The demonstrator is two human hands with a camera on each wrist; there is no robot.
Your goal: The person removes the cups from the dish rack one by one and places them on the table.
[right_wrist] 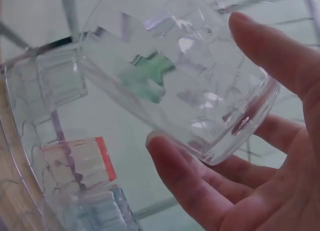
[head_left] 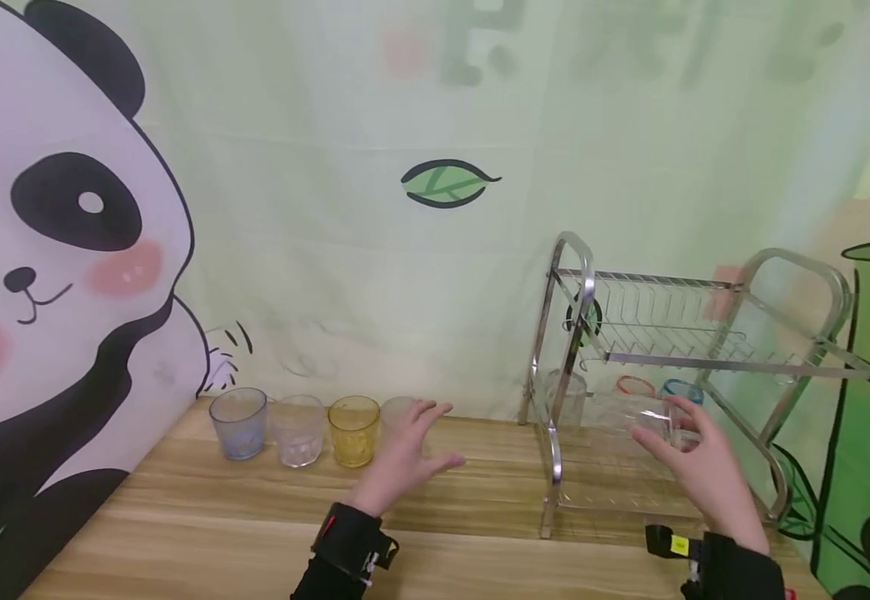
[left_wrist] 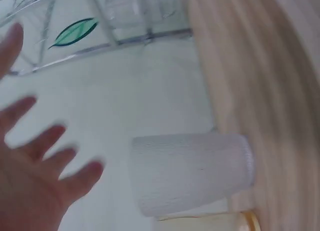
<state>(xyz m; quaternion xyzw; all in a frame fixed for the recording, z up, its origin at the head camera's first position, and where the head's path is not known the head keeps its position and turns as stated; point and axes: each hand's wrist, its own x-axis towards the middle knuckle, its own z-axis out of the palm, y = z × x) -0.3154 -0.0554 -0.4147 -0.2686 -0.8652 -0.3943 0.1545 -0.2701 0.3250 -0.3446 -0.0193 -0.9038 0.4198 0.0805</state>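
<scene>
My right hand (head_left: 712,475) holds a clear faceted drinking glass (right_wrist: 165,81) near its base, tilted on its side at the lower level of the metal dish rack (head_left: 705,362). Thumb and fingers lie on opposite sides of the glass in the right wrist view. My left hand (head_left: 397,467) is empty, fingers spread, in front of a frosted glass (left_wrist: 192,171) at the right end of a row. Beside that glass stand a yellow glass (head_left: 354,433), a clear glass (head_left: 300,433) and a bluish glass (head_left: 238,429).
On the rack's lower level are a clear glass (head_left: 570,400), a red-rimmed glass (head_left: 635,385) and a blue-rimmed glass (head_left: 682,389). A printed cloth (head_left: 315,208) with a panda hangs behind the wooden table (head_left: 202,533).
</scene>
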